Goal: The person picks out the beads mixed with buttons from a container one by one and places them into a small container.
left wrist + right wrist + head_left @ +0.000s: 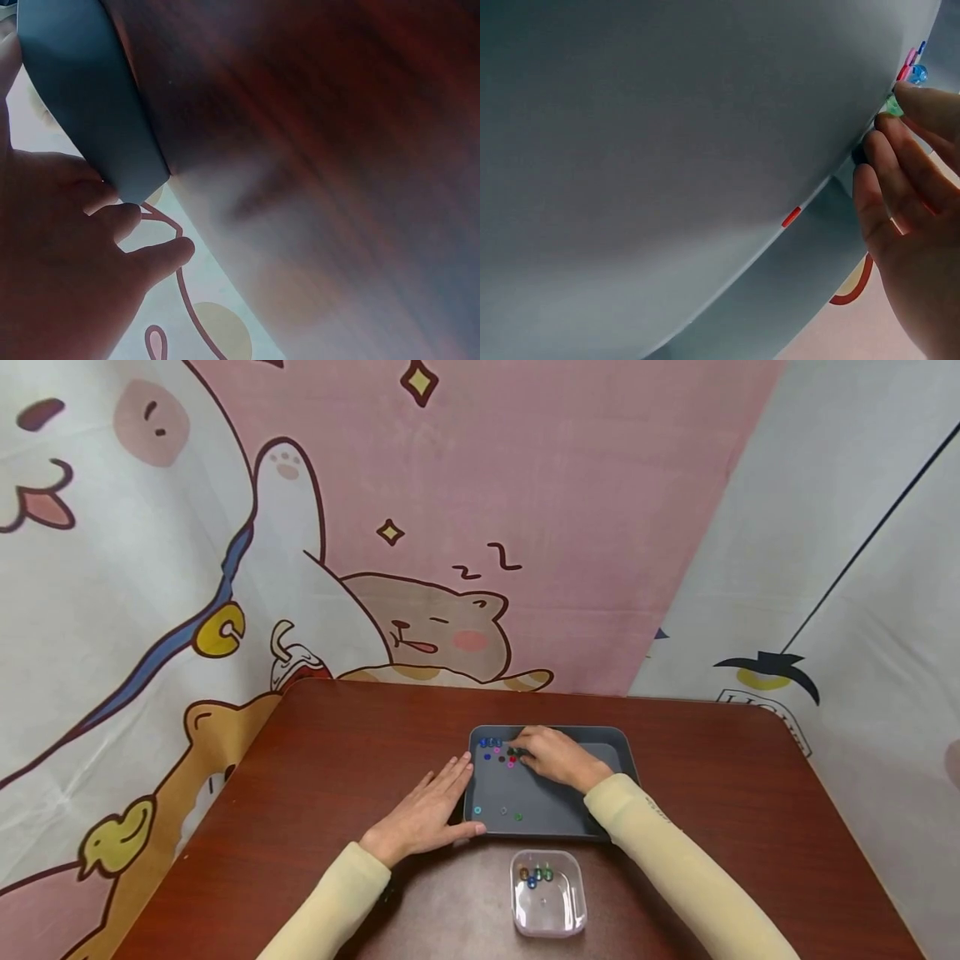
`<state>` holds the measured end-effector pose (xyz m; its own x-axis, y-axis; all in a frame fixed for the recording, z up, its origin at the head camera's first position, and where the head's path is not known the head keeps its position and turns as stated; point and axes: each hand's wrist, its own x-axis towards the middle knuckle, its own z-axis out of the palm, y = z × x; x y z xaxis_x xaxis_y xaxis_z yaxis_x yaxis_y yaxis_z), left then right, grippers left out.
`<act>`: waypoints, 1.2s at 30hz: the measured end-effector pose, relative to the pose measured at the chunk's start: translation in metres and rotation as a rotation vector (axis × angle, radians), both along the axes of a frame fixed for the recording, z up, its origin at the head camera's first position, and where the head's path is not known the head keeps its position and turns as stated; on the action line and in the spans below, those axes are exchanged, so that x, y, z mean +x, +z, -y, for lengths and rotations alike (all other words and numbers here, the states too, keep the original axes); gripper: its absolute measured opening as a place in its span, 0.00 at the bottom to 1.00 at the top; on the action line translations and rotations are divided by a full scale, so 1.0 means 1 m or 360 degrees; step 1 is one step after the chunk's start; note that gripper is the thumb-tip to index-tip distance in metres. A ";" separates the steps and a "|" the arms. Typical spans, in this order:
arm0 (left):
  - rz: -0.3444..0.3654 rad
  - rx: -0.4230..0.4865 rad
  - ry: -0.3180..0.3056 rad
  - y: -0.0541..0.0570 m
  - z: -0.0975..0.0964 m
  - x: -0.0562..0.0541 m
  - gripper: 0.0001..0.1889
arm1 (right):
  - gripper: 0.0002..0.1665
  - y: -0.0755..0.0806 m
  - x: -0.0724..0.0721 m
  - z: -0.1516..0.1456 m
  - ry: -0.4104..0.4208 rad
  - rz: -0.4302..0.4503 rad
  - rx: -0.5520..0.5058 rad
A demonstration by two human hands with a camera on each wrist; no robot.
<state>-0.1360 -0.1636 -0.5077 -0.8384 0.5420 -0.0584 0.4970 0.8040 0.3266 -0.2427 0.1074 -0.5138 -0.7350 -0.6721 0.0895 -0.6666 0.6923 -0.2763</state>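
Observation:
My left hand (427,817) lies spread against the left side of a dark grey tray (551,810), its thumb at the near corner. In the left wrist view, the fingers reach the tray's outer wall (82,82). My right hand (555,755) is inside the tray near the back. As the right wrist view shows, its thumb and index fingertips pinch a green marble (894,106); a dark piece (859,154) sits by the other fingers. Blue marbles (483,742) line the back left corner. Small pink, red, blue and dark rings or discs (512,764) lie close by.
A clear plastic box (547,920) with several coloured marbles (532,882) stands in front of the tray. A cyan ring (477,810), a grey ring and a green ring (518,817) lie near the tray's front. Behind the brown table (360,735) hangs a cartoon-printed cloth.

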 end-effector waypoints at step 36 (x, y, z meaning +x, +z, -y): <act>0.0030 -0.0004 0.0029 0.003 -0.002 0.000 0.53 | 0.10 0.056 0.017 -0.019 -0.0040 -0.0174 -0.0289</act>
